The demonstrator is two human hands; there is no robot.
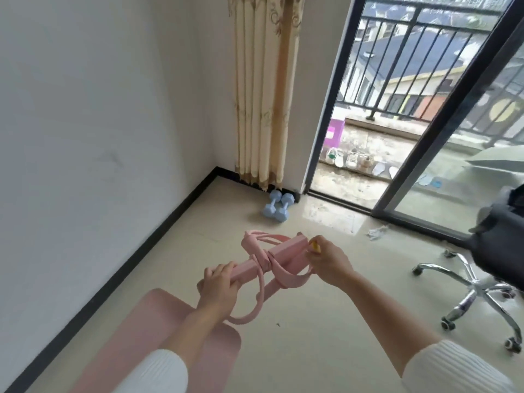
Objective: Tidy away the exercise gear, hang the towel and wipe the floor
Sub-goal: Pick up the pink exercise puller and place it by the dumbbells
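Pink pull-rope trainer [286,255] held above the floor [312,336] in two hands.
One bar end sits in the left hand [219,285], fingers curled tight round it; the right hand [329,258] pinches the other end by a yellow bit [314,246]. Blue dumbbells [278,207] sit in the floor's far corner.

**Pink gear up, dumbbells down**

The pink pull band [286,250] is off the floor at centre, with its cords wound round a foam bar tilted toward 2 o'clock. Two pale blue dumbbells [276,208] lie side by side at 12 o'clock. A pink mat [150,316] lies flat at 7 o'clock.

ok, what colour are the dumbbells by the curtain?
Light blue, both dumbbells. The head view shows them clearly, just below the curtain.
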